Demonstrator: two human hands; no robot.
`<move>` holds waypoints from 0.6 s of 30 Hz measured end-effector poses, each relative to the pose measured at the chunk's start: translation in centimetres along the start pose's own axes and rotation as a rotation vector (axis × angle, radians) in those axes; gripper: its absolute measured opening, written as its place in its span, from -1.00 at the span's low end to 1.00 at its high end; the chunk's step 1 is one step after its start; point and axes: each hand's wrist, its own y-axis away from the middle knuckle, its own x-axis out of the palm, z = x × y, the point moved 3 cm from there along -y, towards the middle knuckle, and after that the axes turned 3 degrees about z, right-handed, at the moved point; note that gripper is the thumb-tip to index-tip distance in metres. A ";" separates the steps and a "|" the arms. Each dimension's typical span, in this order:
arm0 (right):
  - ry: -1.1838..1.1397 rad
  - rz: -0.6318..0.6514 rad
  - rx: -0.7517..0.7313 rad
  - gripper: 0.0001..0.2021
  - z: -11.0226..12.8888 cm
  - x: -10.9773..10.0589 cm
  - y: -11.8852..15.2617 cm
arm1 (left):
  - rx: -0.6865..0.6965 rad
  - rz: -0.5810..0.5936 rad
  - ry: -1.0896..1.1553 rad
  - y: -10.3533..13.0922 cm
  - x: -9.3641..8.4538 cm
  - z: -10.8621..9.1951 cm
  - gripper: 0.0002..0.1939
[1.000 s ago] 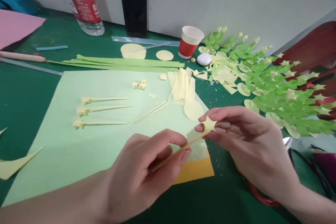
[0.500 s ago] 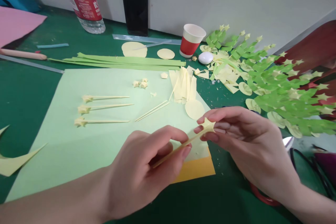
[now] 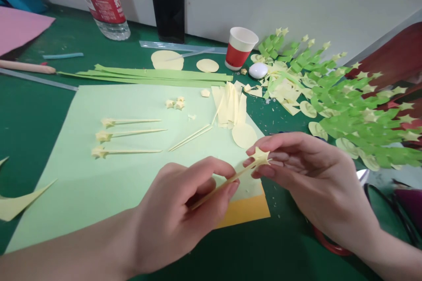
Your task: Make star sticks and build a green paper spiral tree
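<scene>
Left hand (image 3: 174,210): fingers (image 3: 214,167) pinched, rest apparently curled | Right hand (image 3: 313,175): fingers pinched

2 hands show: 1 left hand (image 3: 181,215) and 1 right hand (image 3: 313,171), with 1 yellow star (image 3: 261,156) on 1 stick (image 3: 245,171) between them. 1 pale green sheet (image 3: 132,101) bears 3 star-tipped sticks (image 3: 104,135), 3 small loose stars (image 3: 180,105) and 1 pentagon (image 3: 205,93). Beyond are 1 cup (image 3: 238,56), 1 bottle (image 3: 107,6) and 1 white egg-shaped object (image 3: 258,70). Plain yellow discs (image 3: 207,65) left of the white egg-shaped object number 3. The green strips (image 3: 148,77) overlap too much to count.
</scene>
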 end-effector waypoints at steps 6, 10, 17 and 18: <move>0.007 0.006 0.017 -0.78 0.1 0.0 0.1 | 0.011 -0.011 0.005 0.1 0.0 0.0 -0.91; 0.020 0.009 -0.004 -0.76 0.1 -0.1 0.0 | 0.004 -0.004 0.031 0.1 0.1 0.1 -0.91; 0.037 -0.011 -0.008 -0.80 0.3 -0.1 -0.1 | -0.109 0.060 0.086 0.0 0.2 0.0 -0.90; 0.034 -0.012 -0.004 -0.80 0.3 -0.1 -0.1 | -0.118 0.066 0.084 0.0 0.1 -0.1 -0.90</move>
